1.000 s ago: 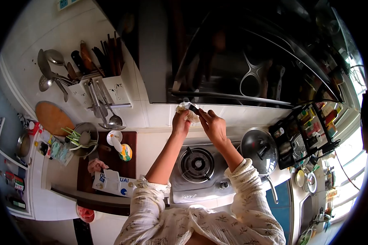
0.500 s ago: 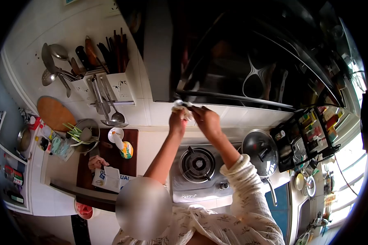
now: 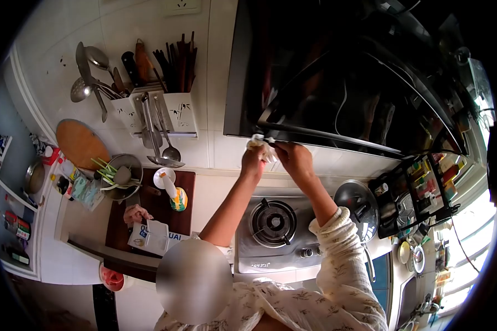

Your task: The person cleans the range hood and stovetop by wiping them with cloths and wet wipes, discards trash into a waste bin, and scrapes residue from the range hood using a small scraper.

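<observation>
Just under the front edge of the black range hood [image 3: 337, 135], my two hands are raised close together. My left hand [image 3: 253, 164] is closed on a crumpled white cloth or tissue [image 3: 268, 153], which bulges between the hands. My right hand [image 3: 296, 161] is closed beside it, its fingers on a dark piece at the hood's lower edge; whether that piece is a held tool or part of the hood is unclear. Below my arms is the gas stove [image 3: 273, 222].
A lidded pan [image 3: 357, 207] stands right of the burner. On the left are a dark board [image 3: 185, 182] with a spray bottle [image 3: 178, 199] and a box [image 3: 149, 237], a pot with green stalks [image 3: 121, 175], and a wall rack [image 3: 180, 113] of utensils.
The view has shifted, so the wall rack and counter appear farther right. My hands stay together at the hood's edge, with the white cloth still in my left hand.
</observation>
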The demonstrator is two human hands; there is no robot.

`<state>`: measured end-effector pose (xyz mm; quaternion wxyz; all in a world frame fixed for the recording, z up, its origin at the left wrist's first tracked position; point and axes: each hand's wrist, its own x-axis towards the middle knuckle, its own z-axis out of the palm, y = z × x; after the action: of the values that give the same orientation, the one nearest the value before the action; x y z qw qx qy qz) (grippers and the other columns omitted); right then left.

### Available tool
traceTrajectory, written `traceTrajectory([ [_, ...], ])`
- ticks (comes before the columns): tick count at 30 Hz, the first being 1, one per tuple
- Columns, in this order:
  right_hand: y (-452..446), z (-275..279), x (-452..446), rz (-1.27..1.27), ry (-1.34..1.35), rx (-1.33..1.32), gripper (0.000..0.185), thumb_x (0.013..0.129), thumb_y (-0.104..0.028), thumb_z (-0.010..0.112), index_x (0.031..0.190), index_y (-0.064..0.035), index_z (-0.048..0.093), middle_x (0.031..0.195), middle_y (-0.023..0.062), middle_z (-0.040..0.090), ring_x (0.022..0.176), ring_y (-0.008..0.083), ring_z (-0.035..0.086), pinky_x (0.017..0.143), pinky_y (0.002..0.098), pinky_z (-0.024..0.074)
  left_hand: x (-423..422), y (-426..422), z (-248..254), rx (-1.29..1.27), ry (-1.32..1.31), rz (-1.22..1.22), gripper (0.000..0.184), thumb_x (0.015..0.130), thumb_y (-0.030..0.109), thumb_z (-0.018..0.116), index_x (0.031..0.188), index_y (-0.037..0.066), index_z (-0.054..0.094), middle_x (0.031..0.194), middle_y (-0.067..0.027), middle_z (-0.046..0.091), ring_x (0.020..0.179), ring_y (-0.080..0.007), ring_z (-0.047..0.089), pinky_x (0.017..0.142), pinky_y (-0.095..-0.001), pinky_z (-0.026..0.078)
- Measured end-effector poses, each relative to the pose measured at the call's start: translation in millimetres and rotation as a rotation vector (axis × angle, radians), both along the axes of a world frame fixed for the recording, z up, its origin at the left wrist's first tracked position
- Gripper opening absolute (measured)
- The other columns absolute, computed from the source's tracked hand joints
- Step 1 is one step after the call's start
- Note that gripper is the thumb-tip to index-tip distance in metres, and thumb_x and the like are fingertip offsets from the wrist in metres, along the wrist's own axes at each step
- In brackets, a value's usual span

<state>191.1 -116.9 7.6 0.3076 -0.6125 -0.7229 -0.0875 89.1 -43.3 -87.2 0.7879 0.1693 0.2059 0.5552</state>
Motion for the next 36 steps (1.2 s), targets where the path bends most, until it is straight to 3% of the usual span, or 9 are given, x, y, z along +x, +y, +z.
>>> traceTrajectory([
  [3,14,6,-35,0.005,0.004,-0.017,0.012,0.080,-0.022,0.057,0.083,-0.0150,0.066,0.076,0.0120,0.063,0.068,0.0321,0.060,0.057,0.0414,0.0471,-24,15,-8,0.128,-0.154,0.080,0.034,0.082,0.000,0.053,0.114,0.004,0.046,0.108,-0.0084,0.054,0.101,-0.0209,0.054,0.090,-0.0372,0.044],
  [12,2,1,-29,-0.004,-0.117,0.086,0.011,0.081,-0.020,0.058,0.088,-0.0148,0.065,0.070,0.0113,0.058,0.058,0.0295,0.059,0.049,0.0396,0.0454,-29,11,-18,0.110,-0.076,0.023,0.040,0.082,0.000,0.051,0.121,0.007,0.044,0.113,-0.0061,0.052,0.103,-0.0206,0.053,0.089,-0.0381,0.044],
  [18,22,1,-73,0.067,-0.050,0.050,0.014,0.081,-0.019,0.058,0.092,-0.0146,0.066,0.072,0.0114,0.060,0.065,0.0306,0.059,0.054,0.0397,0.0460,-64,23,-9,0.076,-0.156,0.099,0.030,0.081,-0.003,0.052,0.110,0.005,0.048,0.106,-0.0074,0.054,0.100,-0.0209,0.054,0.089,-0.0358,0.043],
  [24,2,2,-41,-0.079,-0.126,0.020,0.013,0.080,-0.019,0.059,0.091,-0.0151,0.066,0.070,0.0098,0.059,0.064,0.0295,0.060,0.052,0.0392,0.0460,-45,4,-4,0.103,-0.012,0.022,0.042,0.082,0.000,0.051,0.123,0.006,0.044,0.115,-0.0072,0.052,0.105,-0.0217,0.053,0.090,-0.0389,0.044],
  [28,14,0,-51,0.051,-0.128,0.081,0.012,0.081,-0.021,0.057,0.087,-0.0143,0.066,0.071,0.0110,0.060,0.062,0.0307,0.059,0.051,0.0402,0.0459,-43,8,-10,0.060,-0.101,0.054,0.037,0.082,0.000,0.053,0.118,0.004,0.044,0.110,-0.0071,0.052,0.101,-0.0197,0.054,0.090,-0.0357,0.043],
  [30,21,3,-70,0.004,-0.153,-0.010,0.013,0.079,-0.019,0.059,0.089,-0.0120,0.065,0.077,0.0096,0.063,0.067,0.0291,0.060,0.056,0.0395,0.0470,-52,13,-11,0.014,-0.129,0.128,0.033,0.079,-0.002,0.057,0.110,0.005,0.048,0.104,-0.0067,0.054,0.098,-0.0185,0.054,0.086,-0.0341,0.045],
  [36,19,-8,-72,0.030,-0.163,0.138,0.015,0.081,-0.021,0.060,0.094,-0.0148,0.066,0.068,0.0110,0.057,0.054,0.0282,0.057,0.046,0.0373,0.0440,-63,19,-20,0.118,-0.102,0.127,0.031,0.084,0.001,0.052,0.114,0.002,0.046,0.108,-0.0083,0.053,0.101,-0.0210,0.054,0.088,-0.0368,0.045],
])
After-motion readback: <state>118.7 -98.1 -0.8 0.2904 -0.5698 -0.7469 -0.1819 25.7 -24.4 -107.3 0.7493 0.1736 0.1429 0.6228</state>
